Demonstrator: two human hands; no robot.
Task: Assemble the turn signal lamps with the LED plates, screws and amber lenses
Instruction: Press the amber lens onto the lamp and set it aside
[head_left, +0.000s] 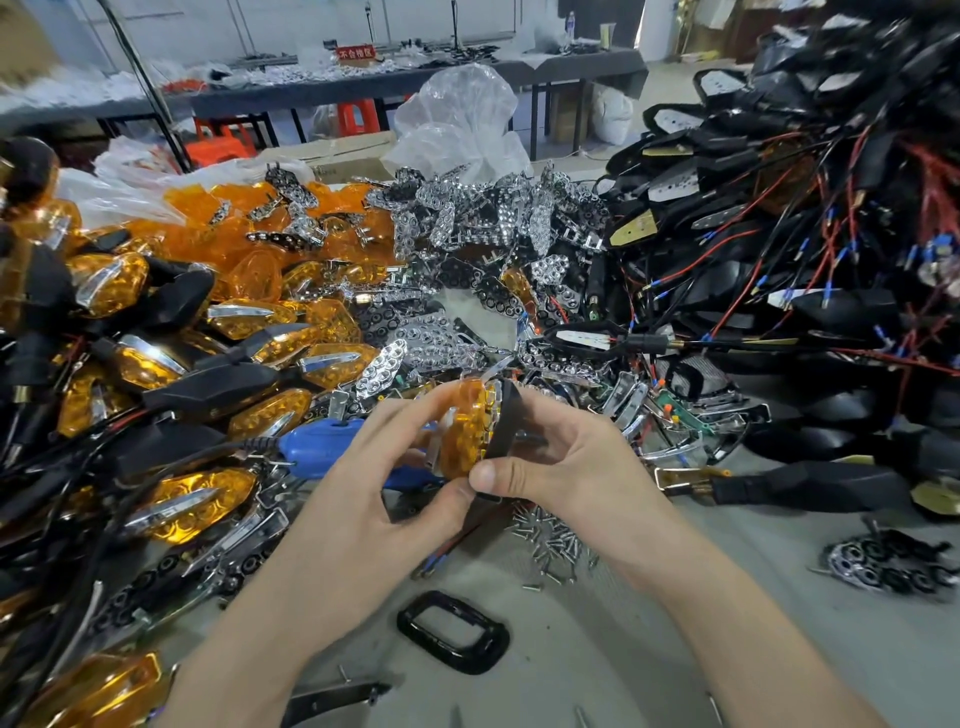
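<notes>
Both hands hold one turn signal lamp in the middle of the view, above the bench. My left hand (374, 483) grips its amber lens (467, 431) from the left, thumb at the lower edge. My right hand (561, 467) grips the black housing (506, 421) on the right side, thumb pressing at the seam. Chrome reflector plate edges show between lens and housing. Loose screws (550, 535) lie on the bench just under the hands.
Finished amber lamps (171, 364) pile up at the left, loose amber lenses (249, 249) behind them. Chrome LED plates (467, 223) heap in the centre. Black housings with wires (779, 234) stack at the right. A blue screwdriver (322, 452) lies by my left hand; a black ring (452, 631) lies below.
</notes>
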